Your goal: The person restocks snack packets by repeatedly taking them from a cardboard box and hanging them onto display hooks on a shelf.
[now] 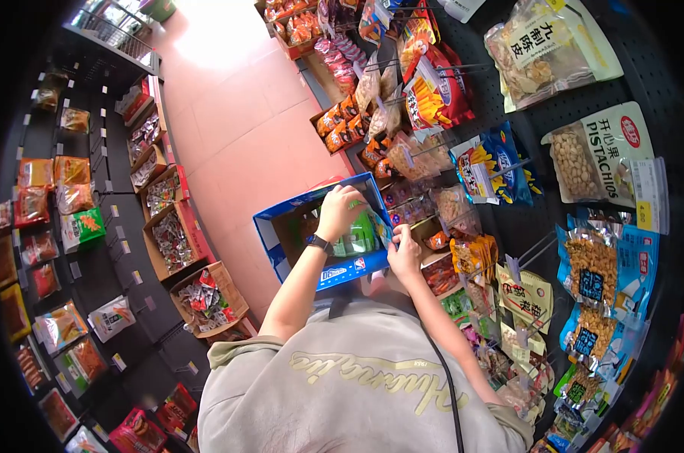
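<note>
A blue cardboard box (339, 281) with an open top is in front of my body. Inside it lie green-and-clear snack packets (358, 240). My left hand (340, 210), with a dark watch on its wrist, reaches over the box with curled fingers; what they grip, if anything, is hard to make out. At the box's right side my right hand (405, 253) pinches the edge of a small blue-green packet (385, 231). Part of that packet is hidden by the box rim and my fingers.
On the right, a dark pegboard holds hanging snacks, among them a pistachio bag (583, 155) and blue chip bags (508, 162). Shelving on the left carries cartons of small packets (206, 302). A tiled aisle (229, 128) runs between them. A black cable (449, 370) crosses my shirt.
</note>
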A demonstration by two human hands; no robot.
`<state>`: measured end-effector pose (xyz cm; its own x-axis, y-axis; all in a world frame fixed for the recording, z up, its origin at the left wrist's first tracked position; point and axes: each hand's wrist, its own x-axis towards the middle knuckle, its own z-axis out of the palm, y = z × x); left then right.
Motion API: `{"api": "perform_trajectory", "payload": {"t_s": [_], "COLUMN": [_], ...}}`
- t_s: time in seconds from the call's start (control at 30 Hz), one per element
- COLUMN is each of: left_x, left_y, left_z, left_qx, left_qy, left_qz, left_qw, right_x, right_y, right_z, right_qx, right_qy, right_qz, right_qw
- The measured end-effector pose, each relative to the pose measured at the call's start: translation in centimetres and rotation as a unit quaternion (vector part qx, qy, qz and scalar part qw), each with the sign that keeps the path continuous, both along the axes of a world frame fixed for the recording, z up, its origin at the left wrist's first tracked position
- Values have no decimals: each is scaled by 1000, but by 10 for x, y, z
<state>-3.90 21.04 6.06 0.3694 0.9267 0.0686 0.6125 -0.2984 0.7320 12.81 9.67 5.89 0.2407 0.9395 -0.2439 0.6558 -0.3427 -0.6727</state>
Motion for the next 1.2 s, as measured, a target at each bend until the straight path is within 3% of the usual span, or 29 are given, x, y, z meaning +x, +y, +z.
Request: {"api": "perform_trajectory", "payload": {"t_s": [0.2,0.3,0.4,0.47,0.6,0.73,1.0,1.13,1.2], "left_x": [-13,-18,-20,-16,6,55,155,214,238], "left_y": [-6,-12,-17,-22,-33,-40,-67,-84,-88], "left_z": [37,60,100,118,149,169,217,245,257], "left_qx": [62,80,95,61,-182,-187,-224,-218,-195], "left_qy": [5,-32,-69,-142,-362,-444,-468,-472,-481], "left_qz": [7,29,19,-1,-45,-99,-204,-232,-247], "left_qw": [998,996,993,988,913,871,830,822,818], "right_x": [2,9,20,27,43,67,125,153,172], "right_y": [1,-1,-5,-8,-23,-42,-97,-108,-112], "right_z": [37,70,102,126,163,170,216,243,255], "right_qx": [8,99,175,173,247,282,385,457,496], "right_qy": [44,30,133,267,412,478,249,217,190], "right_qz": [11,40,-30,-77,-137,-198,-266,-408,-400], "right_qw": [999,994,975,945,866,808,848,760,747]}}
